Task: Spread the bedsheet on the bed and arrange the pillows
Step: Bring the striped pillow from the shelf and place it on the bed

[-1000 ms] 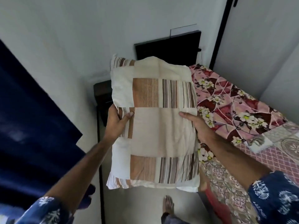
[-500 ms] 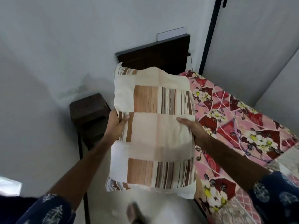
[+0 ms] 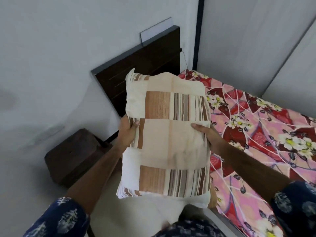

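This is a bedroom in a home. To the right of the right hand (image 3: 207,134) lies a bed covered by a pink and red floral bedsheet (image 3: 256,134), set into the corner of plain pale walls (image 3: 51,48). Beyond both hands a dark wooden headboard (image 3: 145,65) stands against the wall. Below and to the left of the left hand (image 3: 127,130) sits a small dark wooden bedside table (image 3: 73,156). The two hands hold a striped cream and brown pillow (image 3: 171,139).

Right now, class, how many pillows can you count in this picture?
1. The striped pillow is held up beside the bed, gripped by the left hand and right hand. It may hide others behind it.
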